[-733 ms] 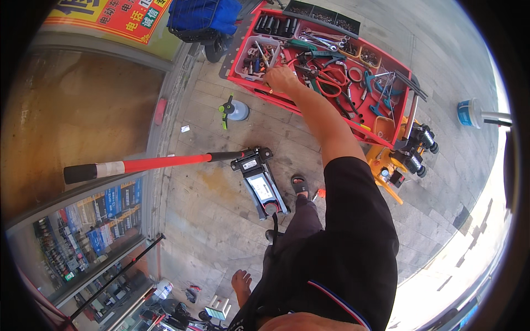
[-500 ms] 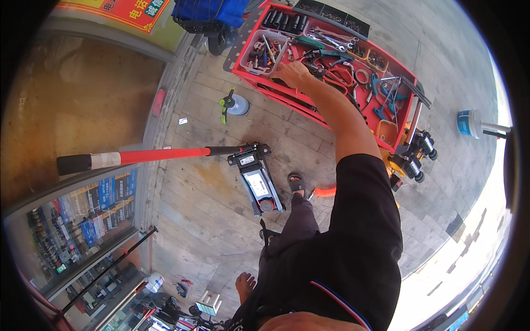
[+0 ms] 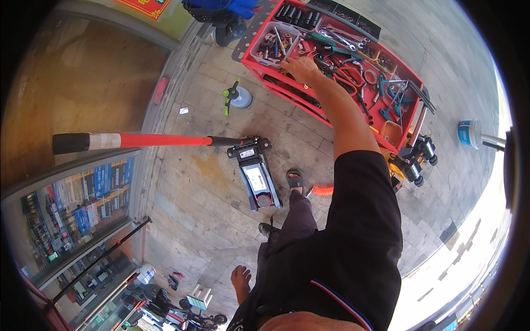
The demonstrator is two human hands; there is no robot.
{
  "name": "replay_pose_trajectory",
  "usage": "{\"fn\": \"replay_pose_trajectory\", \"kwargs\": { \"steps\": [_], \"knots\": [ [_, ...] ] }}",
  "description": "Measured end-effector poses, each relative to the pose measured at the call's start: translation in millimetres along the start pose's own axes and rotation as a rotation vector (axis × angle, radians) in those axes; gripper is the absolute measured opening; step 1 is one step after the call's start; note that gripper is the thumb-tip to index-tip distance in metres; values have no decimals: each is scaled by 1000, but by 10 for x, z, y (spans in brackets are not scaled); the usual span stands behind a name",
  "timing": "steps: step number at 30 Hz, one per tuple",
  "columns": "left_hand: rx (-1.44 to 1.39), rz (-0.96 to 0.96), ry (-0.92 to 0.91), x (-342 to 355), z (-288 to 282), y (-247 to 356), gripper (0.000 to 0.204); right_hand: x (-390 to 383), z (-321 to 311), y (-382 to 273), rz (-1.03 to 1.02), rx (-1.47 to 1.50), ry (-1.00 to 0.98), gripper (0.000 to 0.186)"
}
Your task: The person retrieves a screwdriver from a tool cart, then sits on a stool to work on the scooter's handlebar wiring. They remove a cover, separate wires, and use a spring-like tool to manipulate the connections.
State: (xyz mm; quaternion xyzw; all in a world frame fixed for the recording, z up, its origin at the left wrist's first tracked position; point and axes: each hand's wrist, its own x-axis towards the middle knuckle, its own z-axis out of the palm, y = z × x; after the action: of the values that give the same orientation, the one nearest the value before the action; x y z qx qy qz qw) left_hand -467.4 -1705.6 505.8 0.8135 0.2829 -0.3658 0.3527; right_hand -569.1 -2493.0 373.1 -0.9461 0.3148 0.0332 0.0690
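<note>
My right hand (image 3: 300,70) reaches into the front left of a red tool cart (image 3: 292,98), at the near edge of a clear plastic bin (image 3: 265,58) of small tools. Its fingers are curled, and what they grip is hidden. Around it lie pliers, red-handled cutters (image 3: 346,76), wrenches (image 3: 342,38), black sockets (image 3: 296,15) and teal-handled tools (image 3: 397,96). My left hand (image 3: 241,277) hangs low beside my body, fingers loosely apart and holding nothing.
A floor jack (image 3: 255,179) lies before me, its long red handle (image 3: 165,139) stretching left. A pump sprayer (image 3: 240,97), orange coiled hose (image 3: 323,190), yellow compressor (image 3: 420,160) and white bucket (image 3: 468,134) are around. Glass storefront shelves (image 3: 83,204) line the left; a blue-topped wheeled vehicle (image 3: 223,16) stands at top.
My right hand has shifted slightly right and up along the bin's near edge. The whole view has also moved, with the cart higher and further right and the jack handle higher.
</note>
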Motion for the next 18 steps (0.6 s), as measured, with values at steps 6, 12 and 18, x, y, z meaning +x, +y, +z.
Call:
{"fn": "replay_pose_trajectory", "kwargs": {
  "steps": [6,12,18],
  "knots": [
    [-32,-82,8,-16,-144,-317,41,-131,23,60,11,-24,-9,36],
    [178,37,-69,138,-213,-412,41,-143,-226,15,54,-61,-37,43],
    [66,-43,-68,346,-251,-231,41,-113,-324,-176,83,-206,-169,45]
  ]
}}
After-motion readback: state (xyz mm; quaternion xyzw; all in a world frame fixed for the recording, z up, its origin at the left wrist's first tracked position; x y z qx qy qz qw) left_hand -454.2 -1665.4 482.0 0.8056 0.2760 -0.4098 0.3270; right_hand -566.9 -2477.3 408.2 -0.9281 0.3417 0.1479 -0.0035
